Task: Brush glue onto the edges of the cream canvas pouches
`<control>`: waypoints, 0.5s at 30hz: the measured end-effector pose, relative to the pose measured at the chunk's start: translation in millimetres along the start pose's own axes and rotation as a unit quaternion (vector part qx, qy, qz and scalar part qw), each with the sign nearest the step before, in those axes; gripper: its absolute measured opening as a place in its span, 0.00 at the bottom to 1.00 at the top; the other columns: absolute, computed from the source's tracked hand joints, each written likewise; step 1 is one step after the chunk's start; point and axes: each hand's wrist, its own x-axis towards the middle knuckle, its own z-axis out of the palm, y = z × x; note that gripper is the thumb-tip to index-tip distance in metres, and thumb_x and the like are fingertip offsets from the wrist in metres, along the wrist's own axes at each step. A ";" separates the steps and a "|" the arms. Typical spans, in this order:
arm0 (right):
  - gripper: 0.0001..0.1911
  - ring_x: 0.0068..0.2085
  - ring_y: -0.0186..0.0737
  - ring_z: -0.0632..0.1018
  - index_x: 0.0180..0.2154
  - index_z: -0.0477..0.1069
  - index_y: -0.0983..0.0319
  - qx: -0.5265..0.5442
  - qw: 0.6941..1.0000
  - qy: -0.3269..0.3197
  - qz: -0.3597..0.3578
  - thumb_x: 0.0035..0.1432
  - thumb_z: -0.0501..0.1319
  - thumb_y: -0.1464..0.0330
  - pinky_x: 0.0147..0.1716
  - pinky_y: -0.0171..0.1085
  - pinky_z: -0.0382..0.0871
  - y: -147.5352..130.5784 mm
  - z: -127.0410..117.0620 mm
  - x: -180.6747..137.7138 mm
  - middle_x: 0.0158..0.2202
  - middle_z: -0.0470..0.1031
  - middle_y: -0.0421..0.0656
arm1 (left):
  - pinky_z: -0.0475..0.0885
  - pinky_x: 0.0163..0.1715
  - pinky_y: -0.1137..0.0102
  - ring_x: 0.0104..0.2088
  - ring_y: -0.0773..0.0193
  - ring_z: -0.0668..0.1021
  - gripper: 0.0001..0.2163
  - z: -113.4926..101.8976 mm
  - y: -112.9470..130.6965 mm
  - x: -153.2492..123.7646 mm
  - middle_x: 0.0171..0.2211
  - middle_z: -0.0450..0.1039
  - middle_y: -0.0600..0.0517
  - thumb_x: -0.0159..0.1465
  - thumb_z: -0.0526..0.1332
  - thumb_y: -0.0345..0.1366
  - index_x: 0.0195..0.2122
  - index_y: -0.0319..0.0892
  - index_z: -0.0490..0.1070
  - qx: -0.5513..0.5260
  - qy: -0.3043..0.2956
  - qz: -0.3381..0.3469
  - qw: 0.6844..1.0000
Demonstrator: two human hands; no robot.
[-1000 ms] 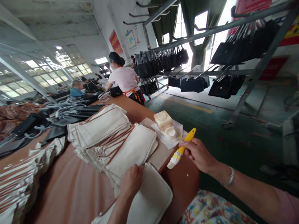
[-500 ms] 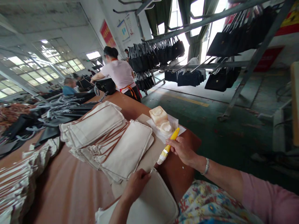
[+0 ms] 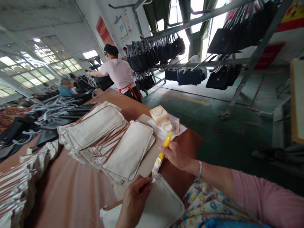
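Observation:
My right hand (image 3: 174, 155) is closed around the yellow handle of a paintbrush (image 3: 163, 147). White paste coats its bristles, which point down at the corner of a cream fabric pouch (image 3: 156, 202) lying flat in front of me. At that corner my left hand (image 3: 136, 194) pinches the pouch's brown-trimmed edge, close to the brush tip; part of the edge is hidden by the fingers. Beyond the brush, a stained block-like container (image 3: 161, 118) smeared with white paste rests on a white sheet (image 3: 181, 128).
Stacks of cream pouches (image 3: 129, 152) lie left of centre on the brown-covered table (image 3: 64, 183). More bundled cream pieces (image 3: 28, 186) fill the left side, with black bags (image 3: 52, 133) behind. A person (image 3: 118, 72) stands at the far end. Racks hold black handbags (image 3: 223, 41).
The brush has moved left and down, its bristles now meeting the pouch corner. My left hand has turned and now pinches the edge there. The view has shifted slightly.

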 end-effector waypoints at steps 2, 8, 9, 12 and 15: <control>0.15 0.24 0.34 0.65 0.27 0.68 0.64 -0.022 1.000 0.008 -0.021 0.58 0.63 0.59 0.23 0.32 0.59 -7.8 -4.0 -1.8 0.22 0.64 0.38 | 0.67 0.32 0.75 0.32 0.63 0.74 0.10 1.5 -0.7 -1.9 0.29 0.69 0.52 0.63 0.60 0.42 0.33 0.43 0.78 0.012 0.013 0.013 1.000; 0.16 0.24 0.34 0.65 0.26 0.66 0.63 -0.076 0.995 -0.045 -0.037 0.62 0.58 0.61 0.24 0.33 0.60 -18.9 -4.2 -8.3 0.21 0.63 0.38 | 0.70 0.31 0.76 0.32 0.65 0.76 0.08 6.7 -9.1 -9.3 0.30 0.72 0.52 0.65 0.59 0.39 0.37 0.45 0.78 0.054 0.070 0.089 0.992; 0.15 0.24 0.34 0.65 0.26 0.66 0.63 -0.091 0.994 -0.040 -0.044 0.62 0.58 0.62 0.25 0.33 0.60 -18.6 -6.1 -7.2 0.21 0.64 0.38 | 0.70 0.31 0.76 0.32 0.65 0.76 0.08 7.2 -9.7 -11.7 0.31 0.73 0.52 0.65 0.59 0.38 0.37 0.46 0.78 0.069 0.083 0.110 0.988; 0.14 0.25 0.34 0.66 0.26 0.67 0.63 -0.091 0.994 -0.010 -0.052 0.61 0.59 0.62 0.25 0.33 0.60 -18.9 -15.7 0.0 0.22 0.65 0.38 | 0.71 0.34 0.75 0.34 0.65 0.77 0.08 7.5 -9.4 -19.7 0.33 0.74 0.52 0.66 0.58 0.34 0.41 0.47 0.76 0.136 0.106 0.192 0.966; 0.14 0.23 0.33 0.64 0.27 0.66 0.63 -0.059 0.997 -0.002 -0.046 0.61 0.59 0.61 0.22 0.32 0.58 -21.6 -19.1 5.2 0.20 0.63 0.37 | 0.71 0.36 0.73 0.34 0.64 0.76 0.09 7.5 -8.9 -26.2 0.34 0.75 0.50 0.66 0.57 0.30 0.45 0.46 0.74 0.221 0.133 0.275 0.926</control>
